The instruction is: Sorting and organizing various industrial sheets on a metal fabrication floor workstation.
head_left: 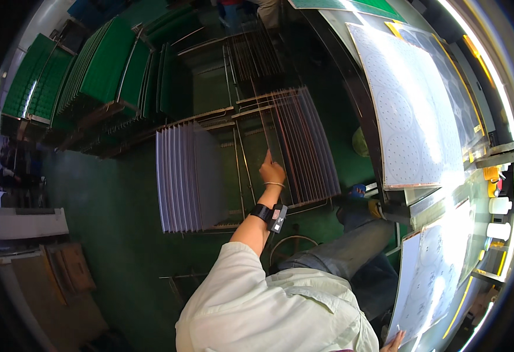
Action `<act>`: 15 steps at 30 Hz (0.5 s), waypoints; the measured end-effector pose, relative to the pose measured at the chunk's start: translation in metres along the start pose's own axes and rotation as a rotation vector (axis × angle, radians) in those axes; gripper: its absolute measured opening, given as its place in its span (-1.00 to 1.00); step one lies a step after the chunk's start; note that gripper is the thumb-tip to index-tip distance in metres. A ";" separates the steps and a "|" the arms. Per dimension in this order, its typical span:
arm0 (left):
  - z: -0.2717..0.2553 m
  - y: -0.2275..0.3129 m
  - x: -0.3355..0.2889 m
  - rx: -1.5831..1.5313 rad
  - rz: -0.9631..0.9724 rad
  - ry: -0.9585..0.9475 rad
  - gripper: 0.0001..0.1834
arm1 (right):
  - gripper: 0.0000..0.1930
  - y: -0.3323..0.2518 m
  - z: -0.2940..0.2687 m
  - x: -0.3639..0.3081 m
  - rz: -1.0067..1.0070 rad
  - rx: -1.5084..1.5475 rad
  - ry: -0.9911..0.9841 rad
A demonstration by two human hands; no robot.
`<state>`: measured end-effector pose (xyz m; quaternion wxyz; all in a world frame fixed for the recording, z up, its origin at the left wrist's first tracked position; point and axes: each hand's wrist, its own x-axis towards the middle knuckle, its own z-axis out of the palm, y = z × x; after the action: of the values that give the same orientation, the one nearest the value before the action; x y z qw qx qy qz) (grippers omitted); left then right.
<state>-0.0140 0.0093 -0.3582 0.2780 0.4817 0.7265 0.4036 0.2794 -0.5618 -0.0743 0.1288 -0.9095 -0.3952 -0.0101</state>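
My left hand [273, 172], on an outstretched arm with a dark wrist strap and a small box, is closed on the upper edge of a thin panel [267, 132] in a floor rack. Upright copper-edged panels [304, 146] stand close together just right of this hand. Pale translucent panels [181, 176] fill the rack's left part. At the lower right, my right hand [393, 343] shows only in part, its fingers gripping the near edge of a white panel with printed marks [424, 276]. That panel lies along the edge of the bright worktable.
Racks of green panels [101, 64] stand at the far left. A large sheet with dotted circles [406, 105] covers the far worktable [418, 196]. White containers [499, 205] line its right side. A round stool ring [292, 243] is by my legs. Another person [263, 9] is at the top.
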 end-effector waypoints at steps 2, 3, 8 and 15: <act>0.001 0.000 0.002 -0.035 0.018 0.010 -0.43 | -0.46 0.001 0.000 0.000 -0.011 -0.003 0.000; 0.001 0.005 0.003 -0.002 0.000 -0.010 -0.43 | -0.52 0.006 0.000 -0.001 -0.088 -0.079 0.000; 0.014 0.001 0.012 0.037 -0.036 0.009 -0.48 | -0.58 0.010 0.000 0.003 -0.105 -0.080 0.003; 0.045 -0.024 0.015 0.168 -0.401 -0.192 -0.25 | -0.60 0.008 0.001 0.008 -0.080 -0.045 0.002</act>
<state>0.0050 0.0326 -0.4025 0.3795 0.3855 0.8087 0.2309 0.2902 -0.5612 -0.0758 0.1082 -0.8956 -0.4308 -0.0251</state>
